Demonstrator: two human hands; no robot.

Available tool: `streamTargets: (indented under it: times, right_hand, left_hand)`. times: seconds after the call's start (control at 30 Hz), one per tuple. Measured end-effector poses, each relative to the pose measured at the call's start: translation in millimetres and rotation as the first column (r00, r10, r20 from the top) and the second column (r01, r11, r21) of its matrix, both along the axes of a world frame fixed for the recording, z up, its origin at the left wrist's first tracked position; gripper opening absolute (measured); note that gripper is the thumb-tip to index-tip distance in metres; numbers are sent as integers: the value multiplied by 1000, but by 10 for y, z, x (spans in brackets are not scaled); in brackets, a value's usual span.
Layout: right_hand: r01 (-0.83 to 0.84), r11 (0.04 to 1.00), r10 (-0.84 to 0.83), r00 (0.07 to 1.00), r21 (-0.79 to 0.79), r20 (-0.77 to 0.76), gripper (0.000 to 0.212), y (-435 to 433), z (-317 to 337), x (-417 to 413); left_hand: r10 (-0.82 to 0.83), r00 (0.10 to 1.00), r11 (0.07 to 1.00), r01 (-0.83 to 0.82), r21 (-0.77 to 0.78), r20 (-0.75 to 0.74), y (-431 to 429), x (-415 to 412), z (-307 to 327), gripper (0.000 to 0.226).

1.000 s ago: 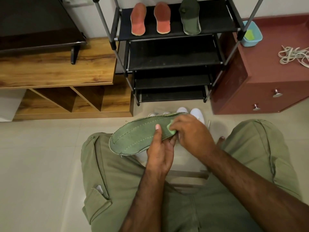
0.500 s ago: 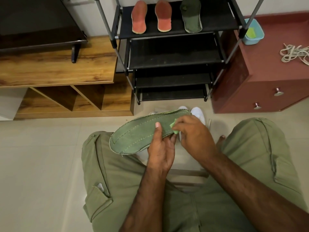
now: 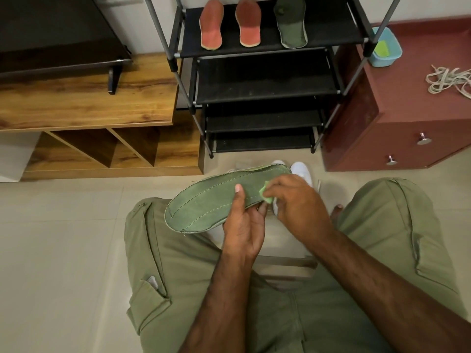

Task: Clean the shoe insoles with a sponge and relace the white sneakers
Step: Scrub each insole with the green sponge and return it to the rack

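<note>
Fingers (image 3: pixel 276 186) R hand (image 3: pixel 299 203) pinch sponge (image 3: pixel 264 192) on insole (image 3: pixel 207 203); L hand (image 3: pixel 243 226) grips.

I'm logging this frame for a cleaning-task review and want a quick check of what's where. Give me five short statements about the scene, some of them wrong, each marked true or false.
1. The left hand grips the green insole. True.
2. The right hand pinches a sponge against that insole. True.
3. Three orange soles lie on the top shelf of the rack. False: two orange insoles and one dark green insole lie there.
4. The laces lie on the rack. False: the laces lie on the red cabinet.
5. A blue tub stands on the red cabinet. True.
</note>
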State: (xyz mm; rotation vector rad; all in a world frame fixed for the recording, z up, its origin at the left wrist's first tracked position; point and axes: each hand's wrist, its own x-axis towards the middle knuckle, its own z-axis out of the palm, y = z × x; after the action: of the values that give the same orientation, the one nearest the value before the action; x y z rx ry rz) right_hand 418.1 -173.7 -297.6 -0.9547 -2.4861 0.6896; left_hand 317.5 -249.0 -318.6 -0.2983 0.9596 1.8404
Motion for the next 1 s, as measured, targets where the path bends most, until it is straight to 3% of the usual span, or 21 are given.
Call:
streamTargets:
  times: [0.1, 0.23, 0.4, 0.57, 0.73, 0.87, 1.0]
  right_hand:
    - [117, 991, -120, 992, -67, -48, 30, 64, 10, 24]
    - [15, 999, -15, 1000, 46, -11, 32, -58, 40, 52]
    - [-4, 997, 9, 998, 74, -70, 33, -97, 44, 64]
    - [-46, 999, 46, 996, 3, -71, 32, -149, 86, 70]
    - [-82, 996, 82, 997, -36, -11, 28, -241, 87, 85]
    - [-92, 995, 92, 996, 37, 15, 32, -229, 96, 47]
    - [104, 992, -104, 995, 68, -9, 21, 72, 71, 9]
  left_hand:
    - [30, 1000, 999, -30, 35, -8, 4, 9, -6, 51]
    - [49, 999, 998, -49, 34, 22, -1, -46, -13, 47]
    - [-76, 997, 997, 77, 17, -21, 8, -8, 5, 21]
    - [-16, 999, 999, 15, 44, 29, 21, 15, -32, 57]
    - [-80, 995, 996, 77, 36, 65, -3, -1, -110, 64]
    - [-55, 998, 998, 55, 19, 25, -20, -2, -84, 55]
    - [-63, 998, 996, 63, 55, -6, -1, 13, -34, 55]
